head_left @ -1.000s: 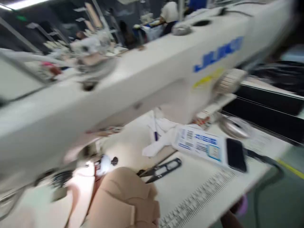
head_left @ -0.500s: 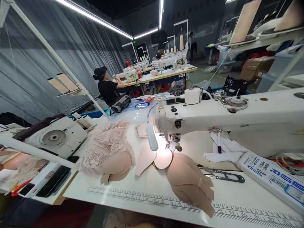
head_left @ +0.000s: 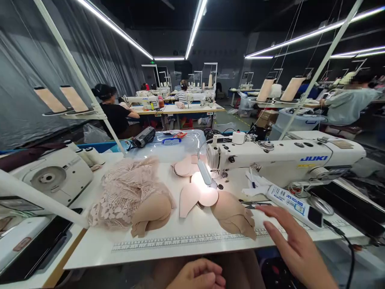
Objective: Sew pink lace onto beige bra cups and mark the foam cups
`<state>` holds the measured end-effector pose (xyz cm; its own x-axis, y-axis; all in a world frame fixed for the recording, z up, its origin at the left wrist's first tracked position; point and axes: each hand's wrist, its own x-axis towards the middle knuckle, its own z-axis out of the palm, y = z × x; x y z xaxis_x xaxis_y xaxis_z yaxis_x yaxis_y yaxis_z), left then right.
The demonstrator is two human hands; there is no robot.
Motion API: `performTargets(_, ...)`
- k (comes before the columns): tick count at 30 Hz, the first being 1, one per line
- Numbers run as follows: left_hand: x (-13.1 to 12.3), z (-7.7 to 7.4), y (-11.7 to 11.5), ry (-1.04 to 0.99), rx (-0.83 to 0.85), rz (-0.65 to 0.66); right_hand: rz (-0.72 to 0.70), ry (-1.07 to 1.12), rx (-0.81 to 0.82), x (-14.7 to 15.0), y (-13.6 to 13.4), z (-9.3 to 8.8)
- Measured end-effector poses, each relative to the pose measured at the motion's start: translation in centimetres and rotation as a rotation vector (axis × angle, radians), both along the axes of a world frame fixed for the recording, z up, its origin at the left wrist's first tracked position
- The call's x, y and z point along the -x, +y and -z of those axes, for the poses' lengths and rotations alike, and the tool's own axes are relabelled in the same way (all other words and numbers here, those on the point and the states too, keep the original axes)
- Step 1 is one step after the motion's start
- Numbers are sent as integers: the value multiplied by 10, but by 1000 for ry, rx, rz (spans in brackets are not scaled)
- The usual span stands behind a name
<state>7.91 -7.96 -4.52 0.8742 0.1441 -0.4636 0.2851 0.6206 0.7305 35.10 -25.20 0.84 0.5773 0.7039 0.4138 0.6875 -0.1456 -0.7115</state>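
Hovering right hand [head_left: 296,245] — splayed, beside beige cups [head_left: 233,214], JUKI machine [head_left: 285,158]

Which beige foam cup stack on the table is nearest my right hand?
The beige foam cup stack by the white sewing machine's needle, beside your right hand; the other stack lies left against pink lace.

The one word that reads clearly is "JUKI", in blue capitals on the right end of the white sewing machine [head_left: 285,156], right of centre in the frame. Under it sits a small yellow label, too fine to read. The white pack [head_left: 293,200] below the machine carries blue print and a barcode-like patch, not legible. A measuring scale [head_left: 180,241] runs along the front edge of the table [head_left: 135,257]; its numbers are too small to make out. A green sign [head_left: 153,62] at the far back cannot be read.
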Motion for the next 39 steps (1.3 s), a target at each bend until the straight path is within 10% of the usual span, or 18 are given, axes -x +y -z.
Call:
performTargets(6,-17,26,-18,1,265,-222,-193,-136,214,18,70,19)
performTargets(12,-29,25,-36,-133,508,-381,-356,-230,167,89,49,39)
performTargets(17,-29,21,-49,-141,619,-474,-502,-121,176,97,32,22)
performTargets(28,-2,-21,-42,-152,362,-515,479,-235,629,-112,113,-6)
performTargets(32,5,-35,-31,-203,326,-451,520,-287,746,-107,105,-11)
performTargets(39,-9,-49,-18,-307,247,-309,390,-325,635,-51,12,-24)
